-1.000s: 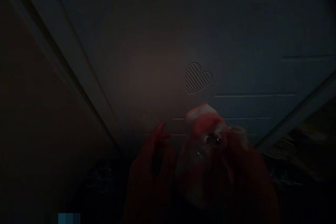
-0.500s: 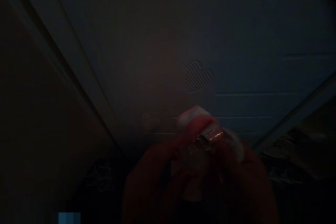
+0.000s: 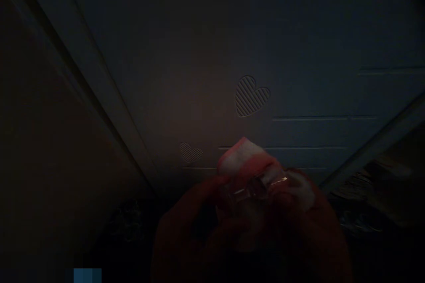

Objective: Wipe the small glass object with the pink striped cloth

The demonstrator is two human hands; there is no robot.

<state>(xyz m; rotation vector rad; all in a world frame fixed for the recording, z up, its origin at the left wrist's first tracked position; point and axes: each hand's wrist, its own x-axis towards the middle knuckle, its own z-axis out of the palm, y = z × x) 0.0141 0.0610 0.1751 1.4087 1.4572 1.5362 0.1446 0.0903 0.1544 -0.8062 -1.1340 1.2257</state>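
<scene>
In the dim lower middle of the head view, both hands are close together around a pink-and-white cloth (image 3: 247,157) and a clear, shiny object (image 3: 241,194). My left hand (image 3: 186,219) curls in from the left, its fingers closed on the clear object. From the other side, my right hand (image 3: 314,225) grips the bunched cloth against that object. Glints show glass or clear plastic, but its full shape is lost in the dark and behind my fingers. The fingertips are only partly visible.
Ahead stands a pale door-like panel (image 3: 186,53) with a striped heart (image 3: 250,96), a smaller heart (image 3: 191,152) and grooved lines. A dark wall or side panel (image 3: 40,141) rises at left. Crumpled shiny material (image 3: 358,223) lies at lower right.
The cloth has shifted slightly left and its white part shows more. The clear object has turned a little between my hands. Both hands stay in nearly the same place.
</scene>
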